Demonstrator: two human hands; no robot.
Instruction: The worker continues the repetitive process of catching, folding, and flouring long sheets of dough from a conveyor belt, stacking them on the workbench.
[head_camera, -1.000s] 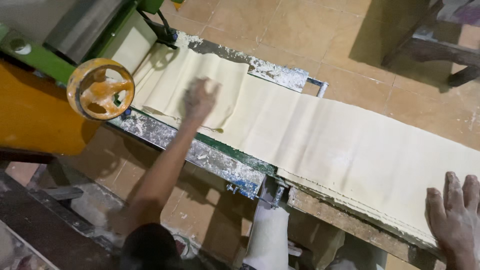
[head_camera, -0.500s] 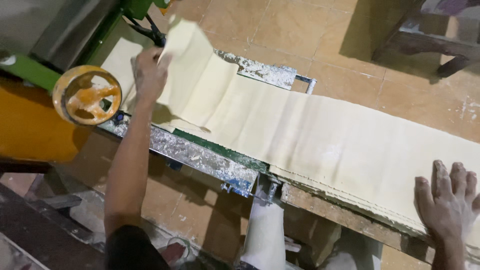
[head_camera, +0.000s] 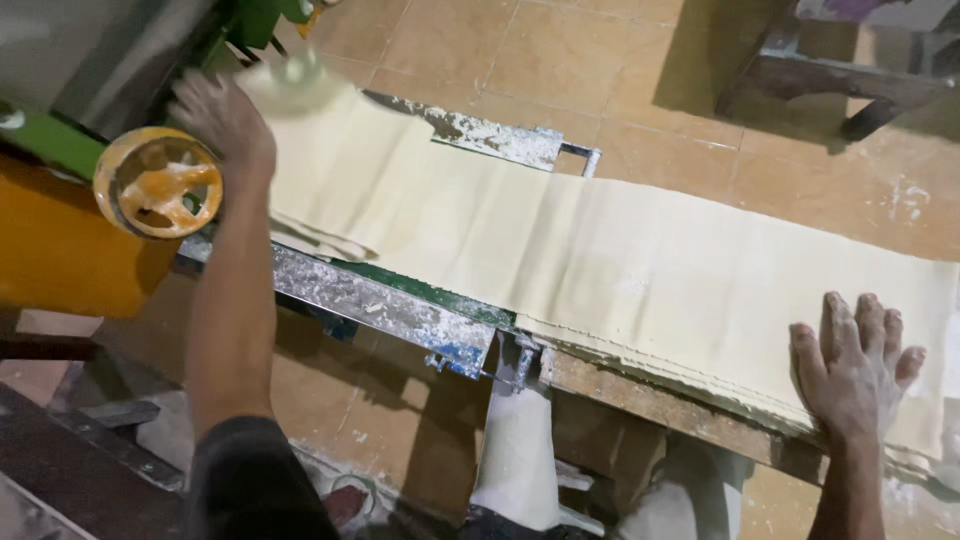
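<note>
A long pale dough sheet (head_camera: 620, 260), folded in several layers, lies along a flour-dusted metal table (head_camera: 400, 310). My left hand (head_camera: 222, 118) is raised at the sheet's far left end by the green machine (head_camera: 60, 150), gripping the lifted end of the top layer, which is blurred. My right hand (head_camera: 855, 365) lies flat with fingers spread on the stack's near right edge, pressing it down. An orange handwheel (head_camera: 158, 182) sits just left of my left forearm.
An orange panel (head_camera: 60, 250) covers the machine's side below the wheel. The tiled floor (head_camera: 560, 70) lies beyond the table. A dark wooden bench (head_camera: 830, 85) stands at the top right. My flour-dusted trouser legs (head_camera: 520, 450) show under the table.
My left hand has moved up and to the left along the sheet, lifting its end toward the machine. My right hand has stayed flat on the stack.
</note>
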